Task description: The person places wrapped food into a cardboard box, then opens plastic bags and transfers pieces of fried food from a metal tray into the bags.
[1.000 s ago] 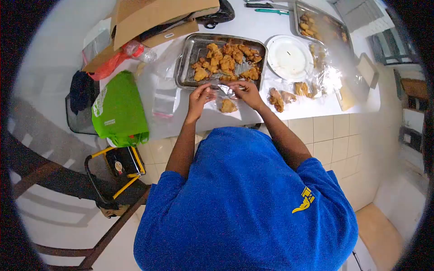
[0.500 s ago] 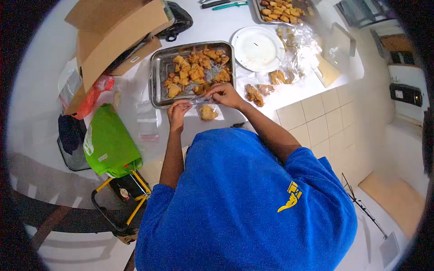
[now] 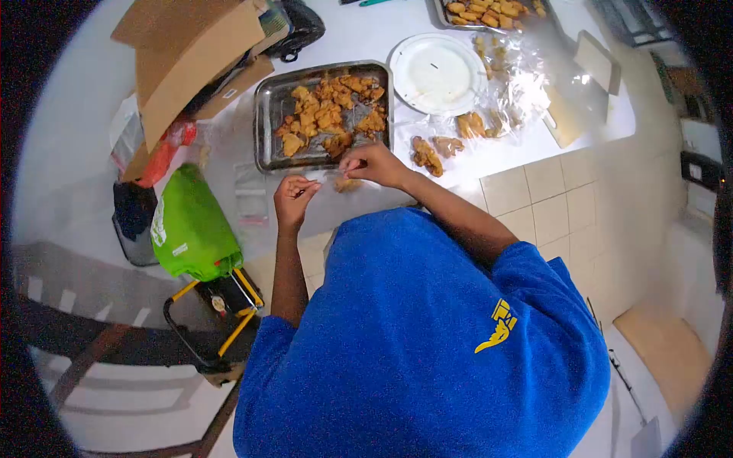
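Observation:
Fried chicken pieces (image 3: 321, 107) lie in a metal tray (image 3: 261, 126). In front of the tray's near edge, my left hand (image 3: 294, 200) pinches one side of a clear plastic bag (image 3: 328, 180). The bag's opposite side is in the pinch of my right hand (image 3: 374, 164), by the tray's near right corner. One chicken piece (image 3: 348, 185) shows through the bag, below my right fingers. The bag's edges are hard to make out. To the right, bagged pieces (image 3: 426, 156) rest on the white table.
A white plate (image 3: 437, 74) stands right of the tray, with more clear bags (image 3: 527, 88) beyond it. A second tray (image 3: 489, 29) is at the top. On the left are a cardboard box (image 3: 183, 69), a green bag (image 3: 195, 225) and flat plastic bags (image 3: 251, 195).
The view has shifted, so the tray and table sit further left than a second ago. My hands have moved slightly apart, still pinching at the bag.

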`<action>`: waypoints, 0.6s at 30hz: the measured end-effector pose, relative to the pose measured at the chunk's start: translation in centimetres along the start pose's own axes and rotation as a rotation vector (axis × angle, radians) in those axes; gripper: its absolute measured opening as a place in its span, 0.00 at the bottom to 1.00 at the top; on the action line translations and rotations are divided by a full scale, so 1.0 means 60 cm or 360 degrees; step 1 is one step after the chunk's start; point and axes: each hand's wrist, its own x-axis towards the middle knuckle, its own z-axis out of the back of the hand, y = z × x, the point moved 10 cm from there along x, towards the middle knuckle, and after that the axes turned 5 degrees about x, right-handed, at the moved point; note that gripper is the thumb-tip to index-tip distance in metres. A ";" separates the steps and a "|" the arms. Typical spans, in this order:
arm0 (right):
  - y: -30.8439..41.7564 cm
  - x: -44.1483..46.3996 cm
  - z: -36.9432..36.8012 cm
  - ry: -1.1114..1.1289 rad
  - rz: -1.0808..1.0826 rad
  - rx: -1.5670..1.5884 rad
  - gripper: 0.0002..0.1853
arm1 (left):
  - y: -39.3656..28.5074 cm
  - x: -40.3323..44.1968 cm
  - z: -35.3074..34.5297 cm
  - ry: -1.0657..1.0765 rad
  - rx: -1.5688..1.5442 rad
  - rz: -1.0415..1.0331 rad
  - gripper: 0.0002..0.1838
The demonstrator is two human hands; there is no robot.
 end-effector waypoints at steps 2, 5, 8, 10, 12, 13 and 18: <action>0.017 -0.011 -0.014 0.0128 -0.0019 0.0153 0.04 | -0.064 -0.028 0.004 0.0023 0.0658 -0.0226 0.14; 0.068 -0.034 -0.015 0.0233 -0.0075 0.0210 0.05 | -0.052 -0.075 0.026 -0.0145 -0.0101 0.0228 0.14; 0.055 -0.066 0.004 0.0143 -0.0123 0.0232 0.08 | -0.071 -0.078 -0.005 -0.0143 0.0066 0.0208 0.11; 0.002 -0.100 0.039 0.0009 -0.0108 0.0022 0.11 | -0.085 -0.045 -0.066 -0.0017 0.0460 -0.0028 0.13; -0.051 -0.144 0.085 -0.0110 -0.0376 -0.0134 0.12 | -0.076 -0.006 -0.154 0.0103 0.0424 -0.0263 0.16; -0.082 -0.168 0.105 -0.0157 -0.0508 -0.0129 0.12 | -0.055 0.008 -0.191 0.0126 0.0154 -0.0239 0.17; -0.099 -0.221 0.213 -0.0331 -0.0641 -0.0381 0.12 | -0.067 0.042 -0.246 -0.0055 0.0143 -0.0231 0.17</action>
